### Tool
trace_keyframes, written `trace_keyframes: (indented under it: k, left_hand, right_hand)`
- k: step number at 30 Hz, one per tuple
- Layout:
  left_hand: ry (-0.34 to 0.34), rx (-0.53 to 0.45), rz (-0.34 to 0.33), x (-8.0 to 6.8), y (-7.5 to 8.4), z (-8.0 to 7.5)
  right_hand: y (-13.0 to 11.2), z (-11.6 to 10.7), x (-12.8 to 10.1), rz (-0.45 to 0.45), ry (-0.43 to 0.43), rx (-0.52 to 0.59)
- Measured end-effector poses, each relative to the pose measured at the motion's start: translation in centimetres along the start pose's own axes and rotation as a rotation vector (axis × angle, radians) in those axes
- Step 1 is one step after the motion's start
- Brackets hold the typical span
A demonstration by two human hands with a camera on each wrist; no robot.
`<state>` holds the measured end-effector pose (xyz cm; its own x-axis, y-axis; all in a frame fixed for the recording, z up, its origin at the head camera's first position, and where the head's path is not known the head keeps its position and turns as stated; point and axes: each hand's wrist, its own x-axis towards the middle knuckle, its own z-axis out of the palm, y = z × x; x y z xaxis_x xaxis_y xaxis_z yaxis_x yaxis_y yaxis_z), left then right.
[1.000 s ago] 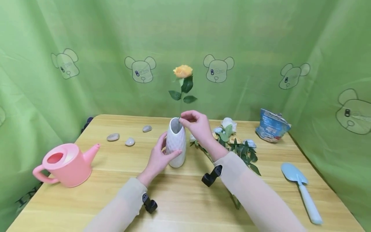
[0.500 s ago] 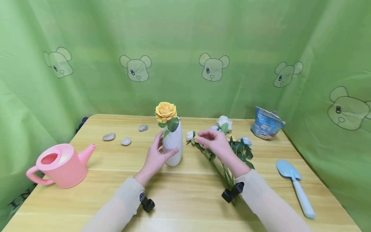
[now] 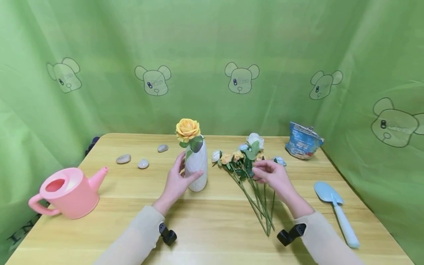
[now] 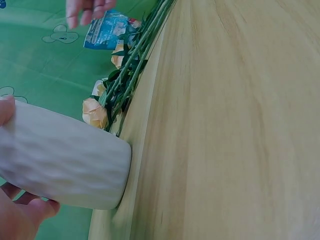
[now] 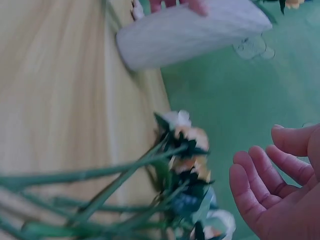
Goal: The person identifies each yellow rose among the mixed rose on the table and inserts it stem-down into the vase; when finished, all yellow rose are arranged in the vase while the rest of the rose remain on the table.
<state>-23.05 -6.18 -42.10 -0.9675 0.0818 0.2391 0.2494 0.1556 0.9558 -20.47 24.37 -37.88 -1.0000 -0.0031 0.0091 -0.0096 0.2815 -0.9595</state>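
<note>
Green-curtained wooden table (image 3: 212,228): left hand (image 3: 177,182) grips the rigid, breakable-looking white vase (image 3: 197,169); right hand (image 3: 273,176), fingers relaxed, rests over light, flexible flower stems (image 3: 255,195), best pinched mid-stem.

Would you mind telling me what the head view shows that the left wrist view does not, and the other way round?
Only the head view shows the yellow rose standing in the vase, the pink watering can, three pebbles, the blue trowel and the whole table. Only the left wrist view shows the vase's base meeting the wood up close. Both show the left hand gripping the white vase, the right hand over the loose flower stems, and the blue bag.
</note>
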Motion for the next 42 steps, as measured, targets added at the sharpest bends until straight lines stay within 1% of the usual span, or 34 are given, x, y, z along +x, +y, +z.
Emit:
trace_keyframes:
  k: [3, 7, 12, 16, 18, 23, 24, 25, 26, 31, 33, 34, 42]
  left_hand:
    - [0.005, 0.000, -0.001, 0.0, -0.2, 0.0]
    - [0.010, 0.002, 0.003, 0.0, -0.3, 0.0]
    - [0.009, 0.003, 0.010, 0.0, -0.3, 0.1]
    - [0.011, 0.011, 0.006, -0.1, -0.4, 0.0]
    - [0.007, 0.015, 0.003, -0.1, -0.5, 0.0]
    - [-0.005, 0.015, 0.001, 0.0, -0.5, -0.1]
    - [-0.009, 0.012, -0.005, 0.0, -0.4, -0.1]
    - [-0.013, 0.011, -0.008, -0.1, 0.1, -0.1]
    - [-0.018, 0.011, -0.008, -0.3, 0.6, -0.2]
    - [-0.007, 0.016, 0.006, -0.1, 0.6, 0.0]
    - [0.004, 0.019, 0.015, 0.2, -0.4, 0.1]
    - [0.005, 0.019, 0.017, 0.2, -0.4, 0.1]
    - [0.003, 0.020, 0.007, 0.0, -0.2, 0.0]
  right_hand:
    - [1.0, -0.5, -0.2, 0.027, -0.003, 0.021]
    - [2.0, -0.5, -0.4, 0.071, -0.026, 0.039]
    - [3.1, 0.3, -0.3, 0.111, -0.071, 0.066]
    - [3.7, 1.0, 0.3, 0.150, -0.104, 0.071]
    - [3.9, 1.3, 0.7, 0.173, -0.125, 0.050]
    - [4.1, 1.9, 1.6, 0.219, -0.141, -0.031]
    - [4.1, 2.0, 1.7, 0.226, -0.140, -0.046]
    - [4.0, 2.1, 1.9, 0.229, -0.144, -0.063]
    - [4.0, 2.2, 2.0, 0.230, -0.151, -0.078]
    - [3.8, 2.6, 2.2, 0.216, -0.178, -0.163]
    - [3.8, 2.8, 2.3, 0.208, -0.179, -0.195]
    - [3.8, 2.9, 2.3, 0.204, -0.179, -0.207]
    - [3.2, 3.1, 2.3, 0.195, -0.182, -0.234]
